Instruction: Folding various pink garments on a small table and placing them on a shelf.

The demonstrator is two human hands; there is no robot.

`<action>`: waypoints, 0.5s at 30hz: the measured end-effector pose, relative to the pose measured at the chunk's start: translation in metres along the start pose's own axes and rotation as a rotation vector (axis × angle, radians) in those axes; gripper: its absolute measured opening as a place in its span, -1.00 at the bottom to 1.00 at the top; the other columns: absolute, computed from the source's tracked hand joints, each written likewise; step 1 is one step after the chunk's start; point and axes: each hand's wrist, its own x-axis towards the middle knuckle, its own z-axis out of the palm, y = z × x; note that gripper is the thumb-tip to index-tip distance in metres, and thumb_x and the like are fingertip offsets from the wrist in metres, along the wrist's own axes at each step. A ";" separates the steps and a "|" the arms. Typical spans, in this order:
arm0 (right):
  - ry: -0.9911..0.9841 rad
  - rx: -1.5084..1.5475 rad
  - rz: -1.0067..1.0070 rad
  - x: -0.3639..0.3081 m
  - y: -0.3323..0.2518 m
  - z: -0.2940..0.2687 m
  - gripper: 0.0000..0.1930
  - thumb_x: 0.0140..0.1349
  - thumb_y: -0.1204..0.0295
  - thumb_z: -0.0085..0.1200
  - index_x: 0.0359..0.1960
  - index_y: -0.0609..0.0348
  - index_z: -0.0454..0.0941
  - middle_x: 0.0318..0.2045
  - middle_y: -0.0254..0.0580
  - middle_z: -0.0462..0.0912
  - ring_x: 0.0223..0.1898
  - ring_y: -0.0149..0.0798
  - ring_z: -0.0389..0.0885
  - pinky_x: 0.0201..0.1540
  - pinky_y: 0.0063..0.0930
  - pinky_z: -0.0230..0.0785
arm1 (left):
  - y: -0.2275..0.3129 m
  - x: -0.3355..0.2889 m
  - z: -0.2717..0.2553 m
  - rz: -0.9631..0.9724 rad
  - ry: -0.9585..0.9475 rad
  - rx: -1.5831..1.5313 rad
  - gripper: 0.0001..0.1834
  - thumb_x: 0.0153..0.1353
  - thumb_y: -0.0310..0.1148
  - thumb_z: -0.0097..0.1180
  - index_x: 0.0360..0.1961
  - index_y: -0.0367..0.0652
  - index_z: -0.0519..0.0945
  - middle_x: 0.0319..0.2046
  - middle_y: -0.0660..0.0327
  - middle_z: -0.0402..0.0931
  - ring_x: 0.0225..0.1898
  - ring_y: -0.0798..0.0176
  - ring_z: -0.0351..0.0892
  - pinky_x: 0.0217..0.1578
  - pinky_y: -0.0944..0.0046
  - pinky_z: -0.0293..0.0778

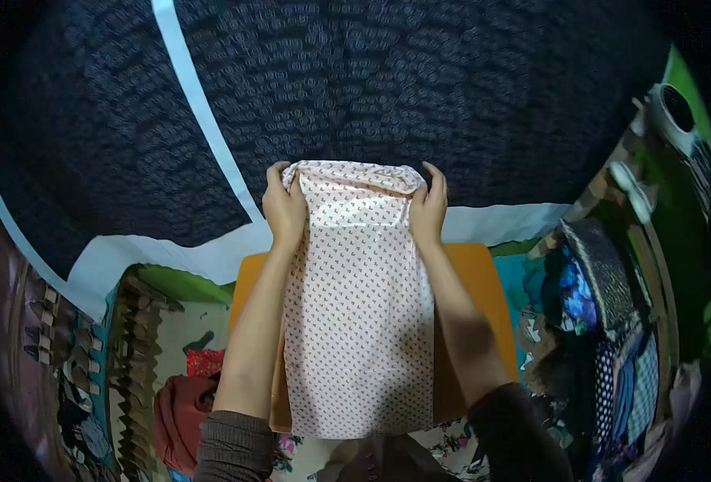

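A pale pink shirt-like garment or cloth (359,321) with a small dark print hangs lengthwise in front of me, its far end bunched into a fold. My left hand (284,207) grips the far left corner, thumb on the near side and fingers behind. At the far right corner my right hand (428,207) pinches the same cloth. The lower part of the cloth lies over an orange table or stool top (476,297), reaching its near edge. Which kind of garment it is, I cannot tell.
A dark patterned curtain (420,96) with white borders hangs beyond the table. To the left are a dark red cloth (180,422) and a rack (134,361). Folded clothes (629,386) hang at the right, below a white brush-like object (633,193).
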 end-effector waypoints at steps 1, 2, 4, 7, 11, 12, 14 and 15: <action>0.149 -0.240 -0.185 -0.020 0.006 0.017 -0.66 0.18 0.52 -0.20 0.03 0.17 0.32 0.04 0.04 0.37 0.16 0.00 0.23 0.14 -0.08 0.09 | -0.013 -0.003 0.008 -0.031 0.020 0.073 -0.71 0.13 -0.40 0.00 -0.10 -0.19 0.37 -0.28 -0.12 0.51 -0.23 -0.12 0.51 -0.25 0.12 0.38; 0.050 -0.236 -0.152 -0.050 0.010 0.030 -0.63 0.19 0.48 -0.20 0.07 0.12 0.30 0.10 0.02 0.30 0.20 0.02 0.14 0.18 0.03 -0.02 | -0.031 -0.007 0.017 -0.017 -0.003 0.103 -0.71 0.12 -0.40 0.00 -0.11 -0.18 0.37 -0.30 -0.13 0.50 -0.25 -0.15 0.49 -0.26 0.11 0.38; -0.271 -0.359 -0.145 -0.120 0.024 0.050 -0.59 0.20 0.36 -0.18 0.12 0.02 0.28 0.18 -0.03 0.21 0.25 0.05 0.02 0.20 0.19 -0.18 | -0.058 -0.020 0.025 -0.116 -0.166 0.210 -0.69 0.12 -0.39 0.01 -0.09 -0.17 0.36 -0.28 -0.14 0.49 -0.23 -0.15 0.48 -0.24 0.10 0.37; -0.599 -0.537 -0.153 -0.191 0.057 0.060 -0.56 0.18 0.22 -0.13 0.12 -0.06 0.29 0.20 -0.10 0.18 0.25 0.05 0.01 0.17 0.30 -0.20 | -0.105 -0.048 0.029 -0.035 -0.293 0.317 -0.58 0.11 -0.32 0.03 0.00 -0.17 0.31 -0.09 -0.15 0.37 -0.05 -0.13 0.37 -0.10 0.06 0.29; -0.785 -0.719 -0.044 -0.206 0.092 0.062 -0.49 0.18 -0.01 -0.20 0.16 -0.23 0.24 0.24 -0.17 0.11 0.27 0.05 -0.02 0.09 0.42 -0.16 | -0.115 -0.144 0.022 0.057 -0.507 0.681 -0.26 0.09 -0.05 0.01 0.22 -0.15 0.08 0.23 -0.11 -0.06 0.23 -0.21 -0.07 0.13 -0.28 -0.13; -0.807 -0.724 -0.040 -0.206 0.083 0.065 -0.47 0.18 0.01 -0.18 0.19 -0.22 0.20 0.26 -0.19 0.08 0.26 0.03 -0.01 0.09 0.42 -0.15 | -0.110 -0.173 0.000 0.032 -0.647 0.703 -0.22 0.10 0.03 -0.04 0.25 -0.13 0.01 0.25 -0.10 -0.12 0.24 -0.24 -0.13 0.13 -0.35 -0.23; -0.801 -0.709 -0.056 -0.202 0.081 0.067 -0.48 0.17 0.02 -0.17 0.18 -0.21 0.22 0.26 -0.19 0.07 0.26 0.03 -0.01 0.09 0.43 -0.17 | -0.094 -0.229 -0.030 0.055 -0.879 0.814 -0.27 0.13 0.10 -0.13 0.28 0.14 0.00 0.29 -0.01 -0.16 0.27 -0.21 -0.14 0.17 -0.31 -0.26; -0.789 -0.705 -0.065 -0.205 0.079 0.068 -0.49 0.17 0.04 -0.15 0.17 -0.21 0.23 0.26 -0.19 0.07 0.26 0.03 0.00 0.09 0.43 -0.18 | -0.090 -0.254 -0.046 0.040 -0.912 0.782 -0.29 0.13 0.09 -0.12 0.27 0.11 0.05 0.28 -0.03 -0.13 0.26 -0.20 -0.13 0.16 -0.32 -0.26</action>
